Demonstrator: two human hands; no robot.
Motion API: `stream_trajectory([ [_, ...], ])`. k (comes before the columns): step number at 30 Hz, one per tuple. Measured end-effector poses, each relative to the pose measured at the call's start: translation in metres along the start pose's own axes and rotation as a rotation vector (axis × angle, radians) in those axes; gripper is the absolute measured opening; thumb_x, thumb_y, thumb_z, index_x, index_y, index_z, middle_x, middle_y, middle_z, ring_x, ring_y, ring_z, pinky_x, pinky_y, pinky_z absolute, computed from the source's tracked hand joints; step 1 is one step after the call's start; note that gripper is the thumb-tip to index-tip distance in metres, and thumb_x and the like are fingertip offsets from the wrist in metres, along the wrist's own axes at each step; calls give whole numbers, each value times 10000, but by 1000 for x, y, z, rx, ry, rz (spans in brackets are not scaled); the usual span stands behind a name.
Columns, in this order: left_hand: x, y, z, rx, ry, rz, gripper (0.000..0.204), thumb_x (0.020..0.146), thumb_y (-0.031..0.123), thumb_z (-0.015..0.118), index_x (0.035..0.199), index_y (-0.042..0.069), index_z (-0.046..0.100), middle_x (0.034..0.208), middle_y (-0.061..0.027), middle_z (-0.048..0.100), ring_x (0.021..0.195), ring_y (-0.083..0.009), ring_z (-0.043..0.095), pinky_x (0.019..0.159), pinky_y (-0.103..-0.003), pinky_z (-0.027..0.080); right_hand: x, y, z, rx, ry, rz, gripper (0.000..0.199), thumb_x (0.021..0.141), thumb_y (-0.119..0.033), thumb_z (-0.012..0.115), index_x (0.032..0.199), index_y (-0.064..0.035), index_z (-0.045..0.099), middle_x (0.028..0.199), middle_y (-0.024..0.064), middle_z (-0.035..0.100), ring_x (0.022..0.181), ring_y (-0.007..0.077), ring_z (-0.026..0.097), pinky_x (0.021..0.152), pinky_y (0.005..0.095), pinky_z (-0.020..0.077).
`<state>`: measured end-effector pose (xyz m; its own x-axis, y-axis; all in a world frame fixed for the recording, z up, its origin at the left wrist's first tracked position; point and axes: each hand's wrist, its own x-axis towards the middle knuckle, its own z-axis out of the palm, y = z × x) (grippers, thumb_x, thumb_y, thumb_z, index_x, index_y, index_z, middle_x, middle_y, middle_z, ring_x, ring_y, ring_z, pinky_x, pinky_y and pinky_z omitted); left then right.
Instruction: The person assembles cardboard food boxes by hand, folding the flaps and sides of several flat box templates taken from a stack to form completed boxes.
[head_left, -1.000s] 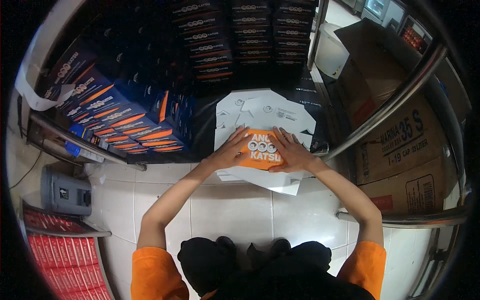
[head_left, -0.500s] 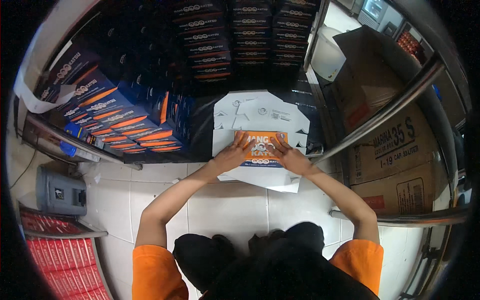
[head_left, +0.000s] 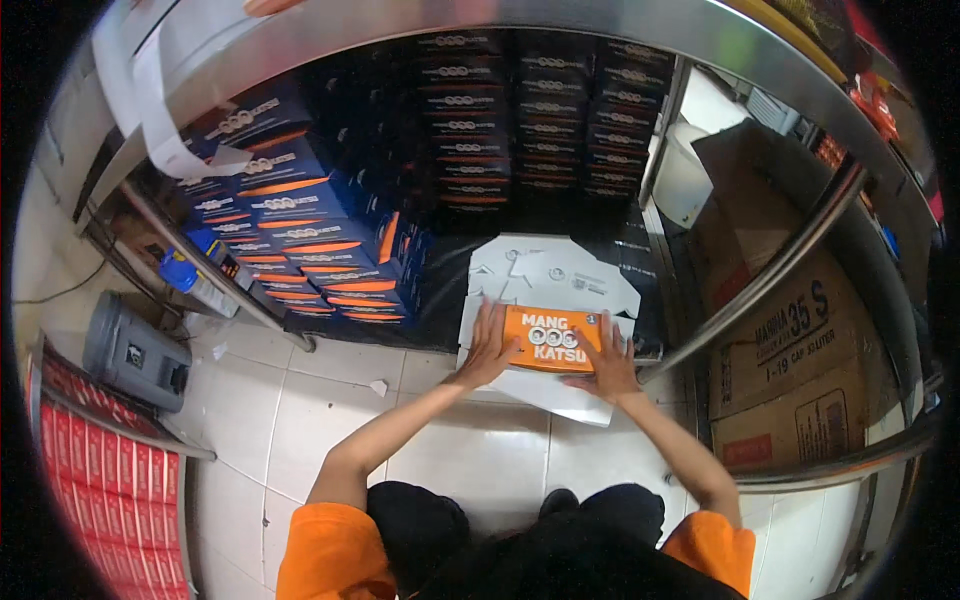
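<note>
Holding, apparently, orange box (head_left: 543, 340) over white cardboard (head_left: 535, 267), above tiled floor (head_left: 470, 435): left hand (head_left: 486, 352), right hand (head_left: 613, 372), both half-open.

Black shelf (head_left: 448, 262), navy boxes (head_left: 302, 207) stacked on it, white cardboard sheets (head_left: 560, 262)

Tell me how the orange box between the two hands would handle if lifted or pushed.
The orange box looks like thin folded card with crisp edges, so it would probably keep its shape under a light grip but might dent if squeezed hard. Lying low and flat on smooth-looking white sheets, it seems likelier to slide than tip.
</note>
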<state>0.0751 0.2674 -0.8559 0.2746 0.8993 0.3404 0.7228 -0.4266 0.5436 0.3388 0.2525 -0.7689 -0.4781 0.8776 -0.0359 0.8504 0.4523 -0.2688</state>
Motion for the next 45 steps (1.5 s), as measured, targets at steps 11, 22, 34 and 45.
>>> stream_trajectory([
  [11, 92, 81, -158, -1041, 242, -360, 765, 916, 438, 427, 1419, 142, -67, 1421, -115, 200, 1251, -235, 334, 855, -372, 472, 94, -41, -106, 19, 909, -266, 622, 632, -122, 749, 1195, -127, 485, 1301, 184, 391, 1147, 382, 420, 898, 426, 415],
  [22, 55, 65, -196, -516, 188, -179, 662, 929, 312, 434, 1390, -34, 108, 1402, -271, 230, 1281, -346, 307, 1031, -347, 264, 370, -5, -286, -650, 1275, -162, 508, 736, -347, 657, 1109, -22, 543, 1104, 215, 534, 1036, 384, 506, 823, 491, 419],
  [34, 7, 199, -302, 327, -234, 209, 433, 871, 304, 510, 1197, 22, 467, 1231, -168, 468, 1098, -315, 463, 923, -480, 348, 465, -90, -277, -540, 968, -91, 483, 783, -301, 614, 1165, -26, 506, 1148, 241, 513, 1063, 396, 501, 853, 486, 418],
  [45, -1, 235, -259, 277, -393, 359, 298, 848, 218, 485, 1076, 34, 539, 975, -168, 593, 908, -267, 572, 791, -437, 436, 241, -48, -166, 0, 831, -333, 474, 849, -248, 564, 1254, -40, 431, 1174, 247, 514, 1113, 386, 491, 876, 432, 433],
])
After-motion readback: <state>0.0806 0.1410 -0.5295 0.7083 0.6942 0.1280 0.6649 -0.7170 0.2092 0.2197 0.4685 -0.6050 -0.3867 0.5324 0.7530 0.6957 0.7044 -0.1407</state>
